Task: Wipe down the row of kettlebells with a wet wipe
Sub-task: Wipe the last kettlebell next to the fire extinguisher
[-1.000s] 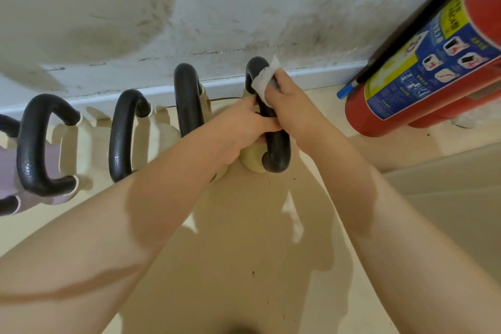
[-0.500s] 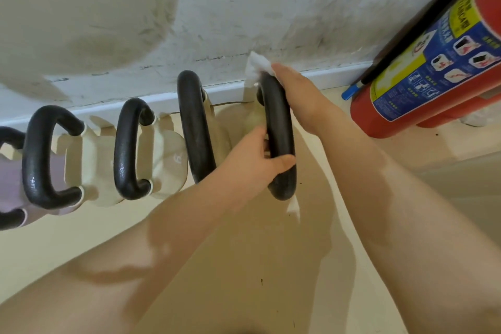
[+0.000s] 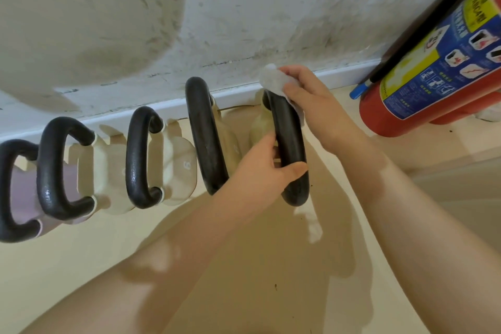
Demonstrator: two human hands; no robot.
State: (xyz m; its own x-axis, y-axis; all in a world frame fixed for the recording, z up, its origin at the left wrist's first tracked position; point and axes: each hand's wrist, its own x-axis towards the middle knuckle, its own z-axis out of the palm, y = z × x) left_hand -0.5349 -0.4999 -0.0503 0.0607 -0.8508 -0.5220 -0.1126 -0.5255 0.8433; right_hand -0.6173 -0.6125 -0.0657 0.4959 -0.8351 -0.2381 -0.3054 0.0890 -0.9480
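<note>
The rightmost kettlebell's black handle (image 3: 288, 144) is being wiped: a wet wipe (image 3: 273, 80) is pinched in the closed right hand (image 3: 314, 106) and pressed on the handle's far end, while the near end is gripped and steadied by the left hand (image 3: 260, 168). Next, the wipe probably needs drawing toward the left hand. Four more kettlebells (image 3: 141, 157) wait to its left. A red fire extinguisher (image 3: 433, 68), right of the wiping hand, crowds that side.

A single head-worn view is aimed steeply down and forward, close over the kettlebells (image 3: 173, 160) lined up against the wall (image 3: 244, 8).
</note>
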